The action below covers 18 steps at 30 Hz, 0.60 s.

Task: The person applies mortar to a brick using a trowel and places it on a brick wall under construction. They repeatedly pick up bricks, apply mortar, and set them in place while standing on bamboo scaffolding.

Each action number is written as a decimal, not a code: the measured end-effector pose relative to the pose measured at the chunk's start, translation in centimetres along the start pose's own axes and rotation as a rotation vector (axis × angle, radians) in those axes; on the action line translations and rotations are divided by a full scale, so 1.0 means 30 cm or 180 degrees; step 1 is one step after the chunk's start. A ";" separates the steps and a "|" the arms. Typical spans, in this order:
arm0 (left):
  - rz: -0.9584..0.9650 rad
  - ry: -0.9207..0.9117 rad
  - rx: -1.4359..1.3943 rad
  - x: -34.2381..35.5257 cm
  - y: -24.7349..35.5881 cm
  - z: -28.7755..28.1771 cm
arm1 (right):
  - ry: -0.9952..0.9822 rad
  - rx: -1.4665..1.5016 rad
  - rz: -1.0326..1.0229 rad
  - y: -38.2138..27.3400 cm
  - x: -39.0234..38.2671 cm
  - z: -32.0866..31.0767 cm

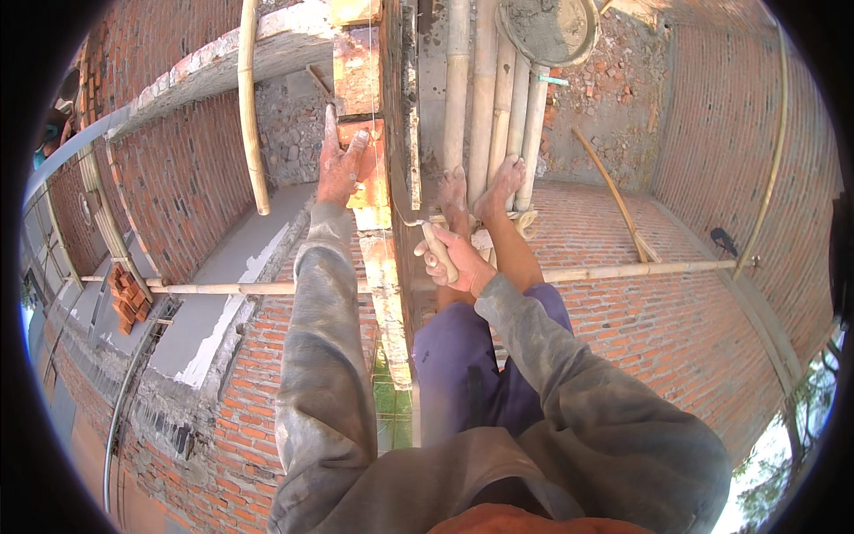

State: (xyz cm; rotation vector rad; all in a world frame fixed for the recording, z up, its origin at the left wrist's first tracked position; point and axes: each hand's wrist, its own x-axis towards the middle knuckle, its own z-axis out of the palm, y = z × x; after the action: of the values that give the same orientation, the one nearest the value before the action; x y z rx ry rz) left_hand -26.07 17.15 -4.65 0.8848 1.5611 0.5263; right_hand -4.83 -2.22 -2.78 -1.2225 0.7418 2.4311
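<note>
My left hand [340, 167] rests against an orange brick [372, 133] on top of a narrow brick wall. Its index finger stretches along the brick's left side, and the thumb lies over the top face. A thin string [373, 76] runs lengthwise above the wall. Just right of the wall, my right hand [458, 260] is closed around the pale handle of a trowel [439, 251]. The trowel's bent metal neck points toward the wall's right face; its blade is seen almost edge-on, so little of it shows.
My bare feet stand on several bamboo poles [485, 107]. A round pan of wet mortar [550, 28] sits at their far end. Horizontal bamboo [636, 270] crosses at right, and another pole [252, 107] hangs at left. Bricks are stacked [131, 300] far left. Brick walls drop away on both sides.
</note>
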 end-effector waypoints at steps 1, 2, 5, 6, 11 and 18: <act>0.0038 -0.0043 -0.0255 0.020 -0.011 0.001 | 0.0121 -0.0376 -0.0072 0.017 -0.053 -0.014; 0.0149 0.0055 -0.0108 0.026 -0.024 -0.005 | 0.0584 -0.0789 -0.0109 0.028 -0.117 -0.020; 0.0365 0.0581 0.0304 0.004 -0.075 -0.036 | 0.0947 -0.1946 -0.0866 -0.028 -0.345 0.024; 0.0293 0.0875 0.0564 -0.024 -0.095 -0.051 | 0.1113 -0.2434 -0.1284 -0.077 -0.414 0.064; -0.0130 0.2095 0.0253 -0.260 -0.156 -0.084 | 0.1404 -0.5387 -0.2797 -0.458 -0.698 0.457; -0.0237 0.2560 0.0537 -0.344 -0.037 0.039 | 0.1285 -0.9784 -0.4695 -0.838 -0.433 1.249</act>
State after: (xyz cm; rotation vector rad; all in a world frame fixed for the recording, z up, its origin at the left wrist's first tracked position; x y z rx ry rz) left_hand -25.16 8.25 0.74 0.7715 2.3851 0.7581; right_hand -9.01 39.29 18.78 0.8688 2.8711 0.0341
